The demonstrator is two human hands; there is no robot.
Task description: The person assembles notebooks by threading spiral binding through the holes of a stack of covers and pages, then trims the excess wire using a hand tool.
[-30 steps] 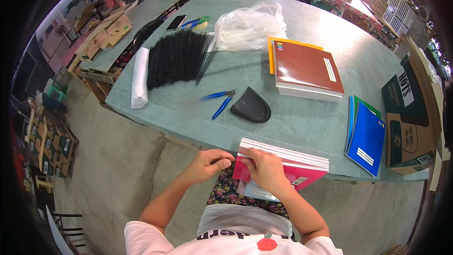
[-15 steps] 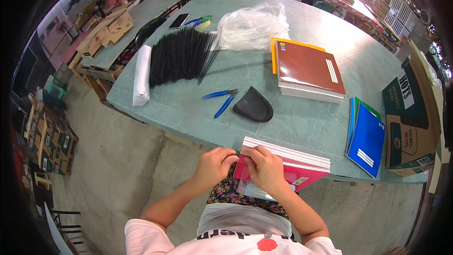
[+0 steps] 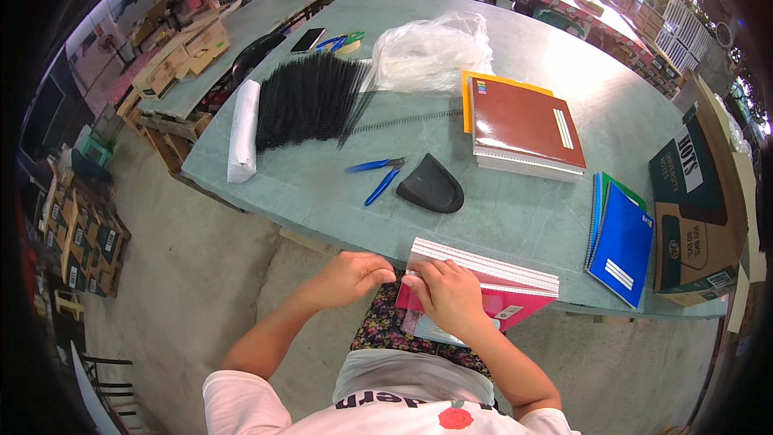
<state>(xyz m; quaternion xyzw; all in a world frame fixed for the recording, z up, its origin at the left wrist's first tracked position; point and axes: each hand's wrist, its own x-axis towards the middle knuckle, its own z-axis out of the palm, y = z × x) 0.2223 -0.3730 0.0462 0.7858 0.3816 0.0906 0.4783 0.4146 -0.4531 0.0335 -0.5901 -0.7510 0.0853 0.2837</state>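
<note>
A pink-covered notebook (image 3: 503,290) with a thick white page block lies at the near table edge, partly over my lap. My right hand (image 3: 449,294) grips its left end, fingers curled over the spine side. My left hand (image 3: 350,276) is pinched shut right beside that end, touching the same corner; what it pinches is too small to see. Blue-handled pliers (image 3: 377,176) and a black pouch (image 3: 431,186) lie on the table beyond my hands. A pile of black spiral binding coils (image 3: 310,98) sits further back on the left.
A stack of notebooks with a red-brown cover (image 3: 519,125) is at centre right, blue and green notebooks (image 3: 620,240) at the right edge, a cardboard box (image 3: 696,209) beyond them. A clear plastic bag (image 3: 431,52), a white roll (image 3: 243,130) and a phone (image 3: 308,39) lie further back.
My left hand has slid a little to the right, closer to the notebook's left end. The right hand and notebook have stayed in place.
</note>
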